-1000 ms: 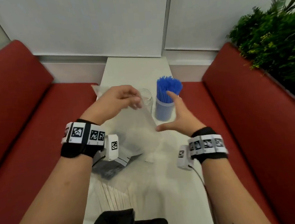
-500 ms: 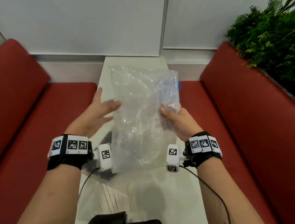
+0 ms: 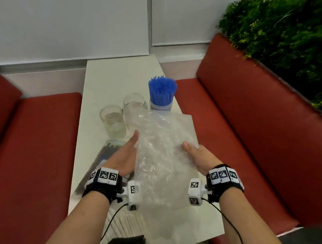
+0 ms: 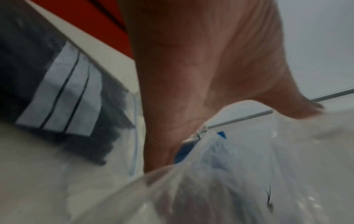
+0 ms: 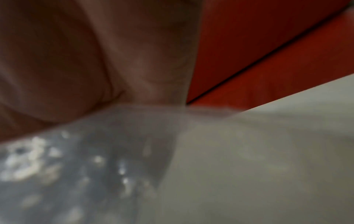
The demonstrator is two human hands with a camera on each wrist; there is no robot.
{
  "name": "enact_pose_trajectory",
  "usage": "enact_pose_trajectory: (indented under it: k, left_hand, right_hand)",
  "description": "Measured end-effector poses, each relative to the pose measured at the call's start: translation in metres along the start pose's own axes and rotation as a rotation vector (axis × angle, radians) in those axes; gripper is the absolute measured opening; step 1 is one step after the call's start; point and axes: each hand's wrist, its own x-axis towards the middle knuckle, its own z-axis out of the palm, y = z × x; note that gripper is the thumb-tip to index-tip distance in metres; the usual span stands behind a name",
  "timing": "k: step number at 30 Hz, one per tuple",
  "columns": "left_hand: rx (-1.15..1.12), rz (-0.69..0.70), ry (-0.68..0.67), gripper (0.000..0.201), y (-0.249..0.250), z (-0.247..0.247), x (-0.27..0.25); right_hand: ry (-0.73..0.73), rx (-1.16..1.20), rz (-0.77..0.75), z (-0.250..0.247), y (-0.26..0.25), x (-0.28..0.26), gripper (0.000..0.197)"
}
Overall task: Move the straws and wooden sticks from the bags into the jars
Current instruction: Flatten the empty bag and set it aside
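Note:
I hold an empty clear plastic bag (image 3: 165, 160) low over the white table (image 3: 120, 72). My right hand (image 3: 189, 148) pinches its right edge, thumb on top. My left hand (image 3: 133, 143) lies with straight fingers against its left edge; in the left wrist view the thumb (image 4: 298, 109) touches the bag (image 4: 229, 181). Behind the bag stand a jar full of blue straws (image 3: 162, 92) and two empty glass jars (image 3: 113, 122) (image 3: 134, 104). A bag of dark straws (image 3: 102, 156) lies under my left hand. A bag of pale sticks (image 3: 124, 224) lies near the front edge.
Red bench seats (image 3: 38, 152) (image 3: 254, 133) flank the narrow table on both sides. A green plant (image 3: 285, 42) stands behind the right bench. The far end of the table meets a white wall. The right wrist view is blurred, showing palm, plastic and table.
The clear bag came down from upright in front of the jars to low over the table, so the jars show again. My left hand closed in on its left edge.

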Motion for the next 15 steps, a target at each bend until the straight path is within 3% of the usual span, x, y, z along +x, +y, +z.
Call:
enact_pose_trajectory:
  k: [2, 3, 6, 8, 10, 12, 15]
  left_hand:
    - [-0.07, -0.038, -0.101, 0.066, -0.014, 0.01, 0.009]
    - [-0.075, -0.012, -0.087, 0.06, -0.017, 0.013, 0.017]
    - [0.032, 0.124, 0.11, 0.035, -0.021, 0.025, 0.044]
    - [0.157, 0.148, 0.247, 0.029, -0.028, 0.028, 0.063]
    - [0.164, 0.039, 0.271, 0.042, -0.041, 0.033, 0.071]
    - [0.22, -0.144, 0.244, 0.073, -0.064, 0.034, 0.074]
    - [0.362, -0.208, 0.322, 0.088, -0.107, 0.035, 0.081]
  right_hand:
    - [0.031, 0.06, -0.003, -0.011, 0.008, -0.008, 0.041]
    - [0.061, 0.09, -0.013, -0.018, 0.01, -0.01, 0.045]
    - [0.209, 0.135, -0.06, -0.046, 0.017, -0.01, 0.037]
    - [0.292, 0.07, -0.06, -0.058, 0.027, -0.008, 0.028]
    - [0.324, -0.046, -0.009, -0.064, 0.046, -0.002, 0.019]
    - [0.37, -0.122, 0.075, -0.066, 0.071, 0.005, 0.012]
    - [0.418, -0.229, 0.23, -0.072, 0.103, 0.012, 0.017]
